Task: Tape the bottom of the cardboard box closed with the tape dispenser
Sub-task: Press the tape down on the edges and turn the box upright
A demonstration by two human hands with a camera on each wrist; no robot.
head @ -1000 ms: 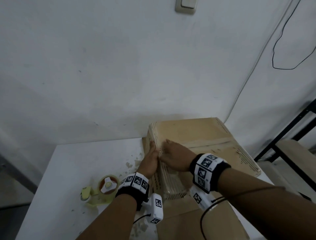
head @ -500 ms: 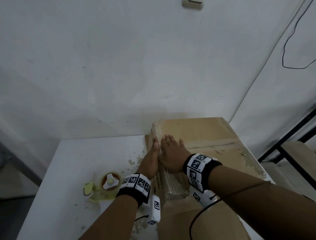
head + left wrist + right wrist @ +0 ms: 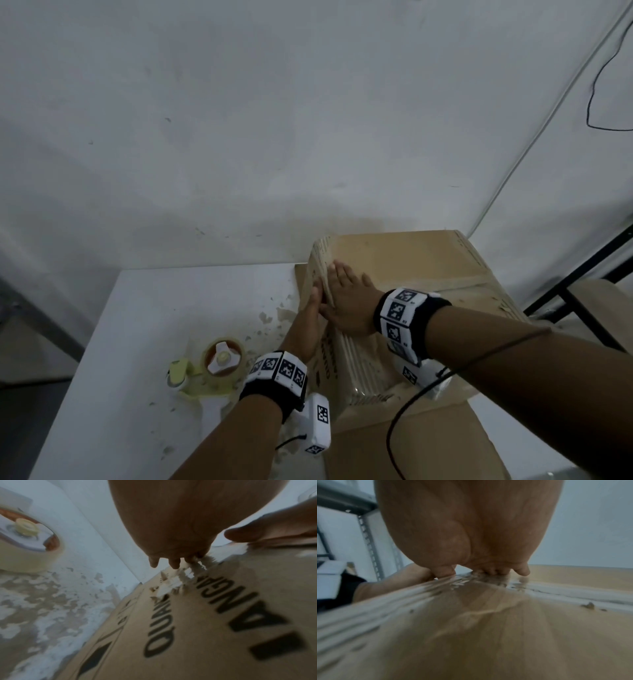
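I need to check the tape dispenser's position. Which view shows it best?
The head view: the whole tape dispenser lies on the table, left of the box. The left wrist view catches only its roll, blurred; the right wrist view shows none.

I see dim, flat, greyish light with soft shadows and no glare. My head view bends at its edges; both wrist views are blurred and stretched close up.
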